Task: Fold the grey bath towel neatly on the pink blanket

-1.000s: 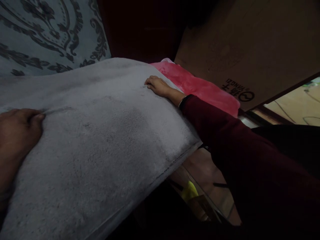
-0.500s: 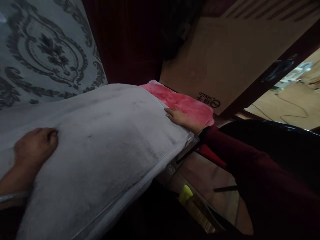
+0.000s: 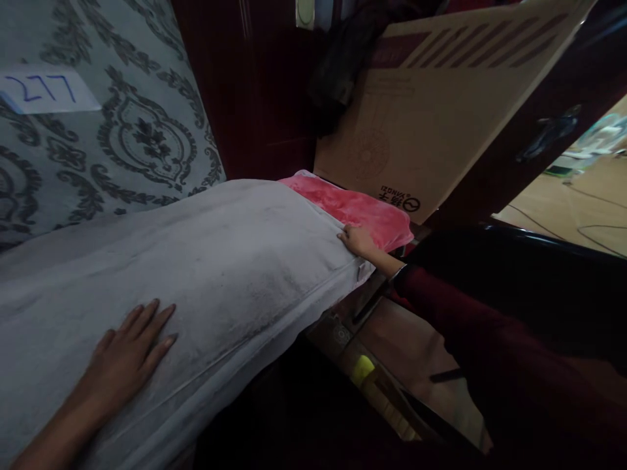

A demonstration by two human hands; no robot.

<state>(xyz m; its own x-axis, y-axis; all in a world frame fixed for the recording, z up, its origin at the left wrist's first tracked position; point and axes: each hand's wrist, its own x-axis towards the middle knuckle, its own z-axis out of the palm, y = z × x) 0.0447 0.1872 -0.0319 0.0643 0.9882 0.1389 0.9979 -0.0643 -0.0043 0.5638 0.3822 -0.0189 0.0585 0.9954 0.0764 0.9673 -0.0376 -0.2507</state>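
A long grey fabric cover (image 3: 235, 248), padded underneath and lightly wrinkled, spreads across the view with a seam along its near side. On its near left part my left hand (image 3: 130, 352) lies flat with the fingers spread. At the cover's far right end my right hand (image 3: 360, 241) has its fingers curled and pinched on the cover's edge. Past that edge a pink plush cloth (image 3: 337, 199) sticks out from under or behind the grey cover; where it continues is hidden.
Behind stand a patterned wall (image 3: 151, 140) with a paper marked 277 (image 3: 49, 90), a dark red door (image 3: 255, 85) and a large cardboard box (image 3: 416, 117). A black rounded object (image 3: 529, 281) is at the right. Something yellow (image 3: 363, 370) sits low down near the tiled floor (image 3: 401, 339).
My left hand has gone from a closed fist to flat and spread, nearer and further right on the cover. My right hand has curled at the edge. The camera view has tilted up.
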